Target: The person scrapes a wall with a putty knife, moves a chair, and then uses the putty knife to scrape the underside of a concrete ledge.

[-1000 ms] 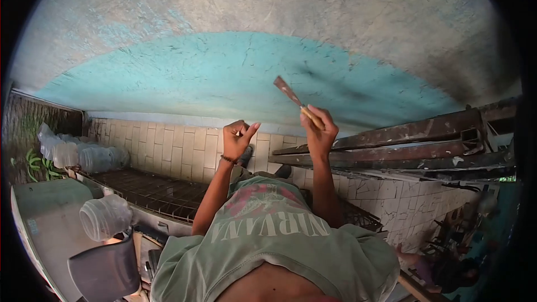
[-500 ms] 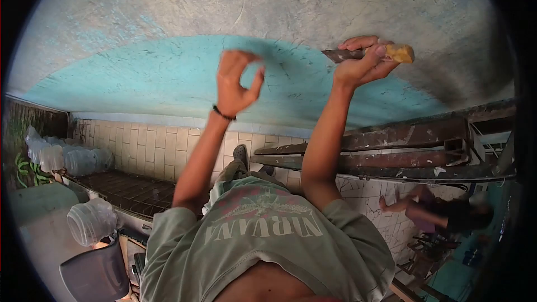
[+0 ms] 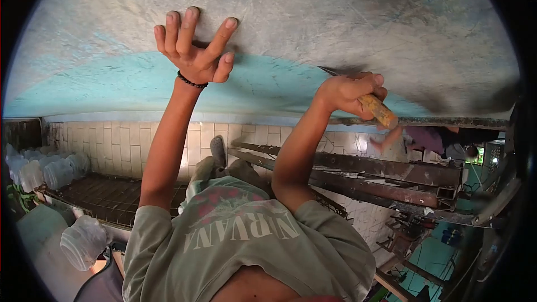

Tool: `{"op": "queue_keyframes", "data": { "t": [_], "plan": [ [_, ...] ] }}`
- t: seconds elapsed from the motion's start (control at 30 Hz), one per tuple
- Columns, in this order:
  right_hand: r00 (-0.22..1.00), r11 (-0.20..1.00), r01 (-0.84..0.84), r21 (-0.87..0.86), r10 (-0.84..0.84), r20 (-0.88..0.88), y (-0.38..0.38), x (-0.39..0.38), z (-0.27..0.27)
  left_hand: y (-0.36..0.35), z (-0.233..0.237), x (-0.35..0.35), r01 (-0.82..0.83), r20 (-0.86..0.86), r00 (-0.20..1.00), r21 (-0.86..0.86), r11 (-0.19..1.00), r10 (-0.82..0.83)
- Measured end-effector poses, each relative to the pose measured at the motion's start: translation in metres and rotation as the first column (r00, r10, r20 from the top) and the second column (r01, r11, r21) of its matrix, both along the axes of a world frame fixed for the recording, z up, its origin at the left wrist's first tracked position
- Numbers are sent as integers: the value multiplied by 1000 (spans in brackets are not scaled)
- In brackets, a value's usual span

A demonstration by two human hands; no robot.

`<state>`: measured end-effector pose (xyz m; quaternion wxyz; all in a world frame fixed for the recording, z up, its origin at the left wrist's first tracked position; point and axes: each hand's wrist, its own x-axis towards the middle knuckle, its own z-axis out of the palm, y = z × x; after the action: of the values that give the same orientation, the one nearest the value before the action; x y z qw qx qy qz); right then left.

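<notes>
Scraper [image 3: 378,111] in the right hand [image 3: 348,93], apart from left hand [image 3: 196,59]

A pale tiled floor [image 3: 112,146] runs beside a dark wire-mesh rack [image 3: 114,198].

Head-worn view, forward and down over both hands [image 3: 196,59] [image 3: 348,94]

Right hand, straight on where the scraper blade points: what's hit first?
The wall, probably blade first: the scraper held in the right hand has its tip at or close to the surface. Contact is unclear from this view.
</notes>
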<state>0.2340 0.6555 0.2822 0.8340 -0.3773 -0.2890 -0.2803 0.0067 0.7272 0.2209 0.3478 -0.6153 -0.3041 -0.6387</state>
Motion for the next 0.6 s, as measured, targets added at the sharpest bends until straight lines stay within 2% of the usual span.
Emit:
{"op": "queue_keyframes", "data": {
  "t": [0.13, 0.23, 0.33, 0.43, 0.53, 0.6],
  "plan": [
    [979, 981, 185, -54, -180, 91, 10, 5, -6, -1, -10, -1, 5, 21, 1000, -32, 999, -4],
    [993, 995, 79, -59, -84, -85, 5, -7, -7, -1, -10, -1, 0, 15, 1000, -29, 1000, 1],
    [994, 994, 104, 21, -103, -27, 9, -2, -12, 0, -9, -1, 16, 17, 1000, -16, 1000, -16],
    [990, 989, 140, -51, -141, -11, 7, -4, -14, -1, -9, -2, 8, 6, 1000, -18, 1000, -8],
    [989, 993, 116, 31, -112, -96, 8, -12, -4, 0, -10, -2, 10, 6, 1000, -14, 1000, -10],
    [992, 995, 99, 9, -98, -85, 7, -9, -7, -2, -11, -3, 6, 1, 1000, -32, 999, -6]
  ]
}}
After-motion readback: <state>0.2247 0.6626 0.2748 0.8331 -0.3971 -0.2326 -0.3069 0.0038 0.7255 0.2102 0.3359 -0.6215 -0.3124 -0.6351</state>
